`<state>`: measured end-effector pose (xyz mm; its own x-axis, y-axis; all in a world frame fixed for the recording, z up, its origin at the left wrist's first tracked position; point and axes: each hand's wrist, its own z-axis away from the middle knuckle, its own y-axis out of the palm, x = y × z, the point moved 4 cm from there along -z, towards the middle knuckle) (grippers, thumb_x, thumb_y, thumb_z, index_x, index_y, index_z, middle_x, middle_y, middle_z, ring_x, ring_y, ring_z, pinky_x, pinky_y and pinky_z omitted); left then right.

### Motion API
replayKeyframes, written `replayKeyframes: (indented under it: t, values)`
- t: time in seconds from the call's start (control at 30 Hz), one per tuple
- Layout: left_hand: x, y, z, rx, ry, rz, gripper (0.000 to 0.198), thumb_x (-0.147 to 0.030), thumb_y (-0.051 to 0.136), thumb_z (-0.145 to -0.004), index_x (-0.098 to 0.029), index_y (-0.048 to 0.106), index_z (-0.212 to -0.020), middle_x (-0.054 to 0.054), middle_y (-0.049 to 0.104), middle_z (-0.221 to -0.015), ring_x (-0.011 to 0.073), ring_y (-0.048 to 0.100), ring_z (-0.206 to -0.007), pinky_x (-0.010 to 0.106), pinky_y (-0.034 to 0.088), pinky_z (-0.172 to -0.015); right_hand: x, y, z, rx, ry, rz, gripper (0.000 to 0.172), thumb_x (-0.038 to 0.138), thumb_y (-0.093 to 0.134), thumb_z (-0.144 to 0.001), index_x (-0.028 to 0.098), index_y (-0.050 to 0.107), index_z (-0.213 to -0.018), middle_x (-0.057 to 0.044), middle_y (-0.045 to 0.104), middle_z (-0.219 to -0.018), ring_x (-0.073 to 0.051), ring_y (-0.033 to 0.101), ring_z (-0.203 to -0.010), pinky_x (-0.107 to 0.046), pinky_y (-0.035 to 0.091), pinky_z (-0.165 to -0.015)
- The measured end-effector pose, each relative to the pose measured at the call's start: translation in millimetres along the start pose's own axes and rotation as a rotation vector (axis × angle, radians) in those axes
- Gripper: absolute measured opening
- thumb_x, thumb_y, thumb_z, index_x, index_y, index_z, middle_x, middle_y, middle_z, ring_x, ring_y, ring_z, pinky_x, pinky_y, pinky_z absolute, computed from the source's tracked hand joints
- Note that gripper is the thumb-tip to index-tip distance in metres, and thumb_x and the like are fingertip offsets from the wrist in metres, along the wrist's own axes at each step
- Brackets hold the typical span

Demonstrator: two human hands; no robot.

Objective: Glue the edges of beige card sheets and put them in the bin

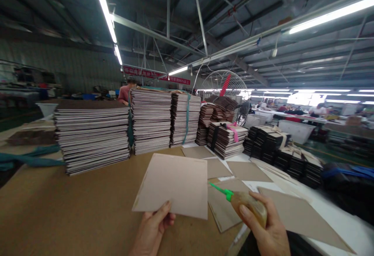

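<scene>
My left hand [156, 225] pinches the near edge of a flat greyish-beige board [175, 184], thumb on top and fingers underneath, tilted above the table. In my right hand [270, 225] is a squeeze bottle [248, 205] of yellowish-brown content, its green nozzle [220, 189] pointing left. The nozzle tip lies close to the board's right edge; whether they touch I cannot tell. Beyond and below the bottle, several similar boards [224, 205] lie spread on the table, some with a yellowish strip along an edge.
Tall stacks of boards [93, 135] line the back of the brown tabletop [96, 205]. A smaller bundle [226, 143] has black and pink ties. Black bundles [265, 143] stand at right, near a large wire fan [228, 92]. A person [124, 92] is partly hidden behind the stacks.
</scene>
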<state>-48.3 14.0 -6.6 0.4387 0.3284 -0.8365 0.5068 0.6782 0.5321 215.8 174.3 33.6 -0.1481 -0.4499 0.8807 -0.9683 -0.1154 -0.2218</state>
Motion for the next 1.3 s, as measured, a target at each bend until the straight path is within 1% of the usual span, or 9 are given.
replayKeyframes:
  t: [0.1, 0.3, 0.47, 0.57, 0.63, 0.77, 0.93, 1.13, 1.3]
  values:
    - [1.2, -1.0, -0.9, 0.016, 0.015, -0.025, 0.042, -0.031, 0.085, -0.058, -0.014, 0.061, -0.088, 0.000, 0.063, -0.073, 0.0134, 0.059, -0.058, 0.023, 0.053, -0.050, 1.5, 1.4, -0.1, 0.033, -0.049, 0.032, 0.051, 0.057, 0.065, -0.075, 0.021, 0.055, -0.110, -0.005, 0.059, -0.107, -0.026, 0.059, -0.092, -0.037, 0.048, -0.089]
    - [3.7, 0.7, -0.1, 0.019, 0.016, -0.042, 0.046, -0.031, 0.085, -0.058, -0.014, 0.060, -0.093, -0.001, 0.062, -0.076, 0.0130, 0.058, -0.057, 0.023, 0.052, -0.049, 11.0, -1.8, 2.5, 0.027, -0.210, 0.103, 0.040, 0.051, 0.064, -0.079, 0.023, 0.056, -0.107, -0.003, 0.059, -0.105, -0.023, 0.059, -0.092, -0.030, 0.052, -0.082]
    - [4.4, 1.6, -0.2, 0.028, 0.006, -0.052, 0.043, -0.035, 0.085, -0.057, -0.014, 0.060, -0.085, -0.001, 0.061, -0.071, 0.0128, 0.058, -0.056, 0.022, 0.051, -0.048, 14.0, -2.3, 10.5, 0.119, -0.328, 0.152, 0.031, 0.045, 0.062, -0.084, 0.025, 0.054, -0.107, -0.001, 0.059, -0.100, -0.018, 0.060, -0.087, -0.023, 0.052, -0.075]
    - [4.5, 1.2, -0.5, 0.050, 0.018, -0.065, 0.040, -0.034, 0.084, -0.060, -0.014, 0.060, -0.086, -0.002, 0.061, -0.072, 0.0121, 0.058, -0.056, 0.022, 0.051, -0.049, 11.6, -5.7, 11.2, 0.062, -0.369, 0.180, 0.032, 0.045, 0.062, -0.084, 0.025, 0.054, -0.108, -0.002, 0.057, -0.108, -0.020, 0.057, -0.095, -0.026, 0.051, -0.078]
    - [5.2, 0.4, -0.8, 0.059, 0.024, -0.078, 0.039, -0.034, 0.083, -0.063, -0.014, 0.061, -0.088, -0.002, 0.062, -0.073, 0.0117, 0.058, -0.057, 0.021, 0.051, -0.049, 9.3, -6.4, 11.0, 0.068, -0.376, 0.196, 0.033, 0.046, 0.062, -0.084, 0.025, 0.053, -0.108, -0.002, 0.057, -0.109, -0.021, 0.056, -0.097, -0.028, 0.050, -0.079]
    - [6.2, -0.3, -1.2, 0.077, 0.034, -0.103, 0.039, -0.033, 0.082, -0.064, -0.014, 0.061, -0.090, -0.001, 0.062, -0.075, 0.0120, 0.059, -0.057, 0.021, 0.050, -0.048, 9.2, -5.0, 12.4, 0.194, -0.327, 0.186, 0.033, 0.045, 0.062, -0.085, 0.025, 0.051, -0.109, -0.001, 0.056, -0.102, -0.020, 0.055, -0.093, -0.029, 0.047, -0.079]
    - [5.9, 1.5, -1.3, 0.076, 0.029, -0.118, 0.041, -0.034, 0.083, -0.062, -0.012, 0.061, -0.089, -0.001, 0.062, -0.074, 0.0116, 0.058, -0.056, 0.020, 0.049, -0.046, 19.5, -9.5, 13.9, 0.124, -0.357, 0.146, 0.031, 0.043, 0.064, -0.085, 0.026, 0.052, -0.108, -0.001, 0.053, -0.105, -0.019, 0.052, -0.097, -0.030, 0.042, -0.085]
    - [5.4, 0.9, -0.3, 0.091, 0.033, -0.119, 0.040, -0.032, 0.081, -0.064, -0.013, 0.060, -0.093, -0.001, 0.062, -0.077, 0.0117, 0.059, -0.057, 0.020, 0.049, -0.047, 15.9, -4.1, 21.6, 0.259, -0.305, 0.151, 0.030, 0.042, 0.062, -0.086, 0.025, 0.050, -0.108, -0.001, 0.053, -0.101, -0.019, 0.052, -0.093, -0.031, 0.041, -0.082]
    - [4.9, 0.9, -0.5, 0.074, 0.032, -0.115, 0.041, -0.034, 0.083, -0.061, -0.012, 0.061, -0.088, 0.000, 0.062, -0.074, 0.0116, 0.059, -0.055, 0.019, 0.049, -0.045, 22.2, -5.7, 23.7, 0.222, -0.367, 0.169, 0.027, 0.040, 0.061, -0.088, 0.025, 0.050, -0.108, -0.002, 0.052, -0.101, -0.019, 0.052, -0.094, -0.032, 0.041, -0.083]
